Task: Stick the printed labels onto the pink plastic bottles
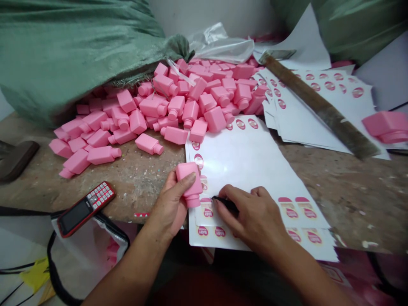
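Hands full: left hand grips a pink bottle, neck down; right hand pinches something black.

A wooden bench holds pink bottles, label sheets, a phone.

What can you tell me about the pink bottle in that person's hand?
The pink bottle looks like smooth, opaque plastic, with a squared body and a short, round neck. No cap or label shows on it. It tilts neck-down, held in the left hand with the thumb lying across its face. Its neck sits beside the edge of a white label sheet, though whether they touch is hard to tell.
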### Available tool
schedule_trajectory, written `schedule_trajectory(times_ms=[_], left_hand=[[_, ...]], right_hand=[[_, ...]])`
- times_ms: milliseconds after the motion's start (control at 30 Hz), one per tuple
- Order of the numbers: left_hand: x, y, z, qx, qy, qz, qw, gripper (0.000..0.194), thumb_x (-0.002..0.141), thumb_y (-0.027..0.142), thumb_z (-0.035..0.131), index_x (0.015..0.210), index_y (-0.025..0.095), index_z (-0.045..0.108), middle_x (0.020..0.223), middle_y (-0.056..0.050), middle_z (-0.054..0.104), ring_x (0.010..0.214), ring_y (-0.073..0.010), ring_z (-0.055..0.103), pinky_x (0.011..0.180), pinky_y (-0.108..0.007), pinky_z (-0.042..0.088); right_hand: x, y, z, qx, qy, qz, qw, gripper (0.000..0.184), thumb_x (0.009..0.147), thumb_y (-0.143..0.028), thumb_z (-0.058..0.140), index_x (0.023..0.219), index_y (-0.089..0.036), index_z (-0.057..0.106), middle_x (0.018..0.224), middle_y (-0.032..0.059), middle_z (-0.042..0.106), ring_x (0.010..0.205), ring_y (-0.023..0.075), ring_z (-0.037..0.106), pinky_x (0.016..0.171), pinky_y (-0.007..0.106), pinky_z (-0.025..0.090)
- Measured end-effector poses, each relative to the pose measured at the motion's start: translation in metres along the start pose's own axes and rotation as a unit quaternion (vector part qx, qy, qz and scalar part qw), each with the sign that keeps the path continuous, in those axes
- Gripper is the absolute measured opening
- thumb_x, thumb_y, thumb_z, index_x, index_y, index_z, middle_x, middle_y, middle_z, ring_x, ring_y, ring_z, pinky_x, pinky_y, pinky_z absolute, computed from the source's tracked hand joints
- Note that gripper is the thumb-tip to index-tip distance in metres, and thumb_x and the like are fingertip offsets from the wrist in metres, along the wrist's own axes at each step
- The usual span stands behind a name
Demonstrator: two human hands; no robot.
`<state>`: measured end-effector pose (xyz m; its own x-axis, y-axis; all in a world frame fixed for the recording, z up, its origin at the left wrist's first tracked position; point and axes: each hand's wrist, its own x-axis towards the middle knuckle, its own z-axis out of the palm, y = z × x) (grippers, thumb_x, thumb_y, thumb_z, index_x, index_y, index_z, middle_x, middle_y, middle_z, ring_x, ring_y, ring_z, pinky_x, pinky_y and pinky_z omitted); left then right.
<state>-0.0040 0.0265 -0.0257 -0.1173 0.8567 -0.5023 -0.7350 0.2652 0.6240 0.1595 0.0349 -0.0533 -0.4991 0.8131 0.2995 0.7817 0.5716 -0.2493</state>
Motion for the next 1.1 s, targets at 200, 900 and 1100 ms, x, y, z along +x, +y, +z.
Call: schedule_trajectory(times_ms=[200, 900, 1100], left_hand=[[0.002, -0.002, -0.003, 0.008, -0.007, 0.005, 1.000, 0.026, 0.080, 0.012, 0.065, 0.105, 0.013, 0.058, 0.094, -0.007, 0.070, 0.084, -0.0152, 0.066, 0.083, -0.030, 0.052], [-0.038, -0.016, 0.001, -0.004, -0.074, -0.044, 0.996, 0.047, 0.084, 0.056, 0.059, 0.113, 0.019, 0.058, 0.104, -0.009, 0.070, 0.099, -0.0239, 0.065, 0.089, -0.039, 0.050], [-0.039, -0.016, 0.000, 0.005, -0.096, -0.059, 0.994, 0.051, 0.085, 0.060, 0.052, 0.117, 0.020, 0.056, 0.105, -0.009, 0.068, 0.099, -0.0240, 0.065, 0.085, -0.039, 0.052]], right_hand=[[0.010, 0.000, -0.006, 0.127, -0.073, 0.138, 0.979, 0.024, 0.081, -0.040, 0.058, 0.065, -0.022, 0.055, 0.054, -0.0012, 0.058, 0.051, 0.0146, 0.043, 0.059, 0.030, 0.028], [0.009, -0.005, -0.043, 0.497, -0.068, 0.254, 0.827, 0.036, 0.075, -0.050, 0.067, 0.061, -0.021, 0.052, 0.054, -0.0040, 0.044, 0.050, 0.0102, 0.038, 0.046, 0.024, 0.031], [0.009, -0.007, -0.039, 0.484, -0.070, 0.241, 0.838, 0.036, 0.075, -0.049, 0.066, 0.060, -0.021, 0.049, 0.053, -0.0042, 0.045, 0.049, 0.0100, 0.037, 0.044, 0.023, 0.030]])
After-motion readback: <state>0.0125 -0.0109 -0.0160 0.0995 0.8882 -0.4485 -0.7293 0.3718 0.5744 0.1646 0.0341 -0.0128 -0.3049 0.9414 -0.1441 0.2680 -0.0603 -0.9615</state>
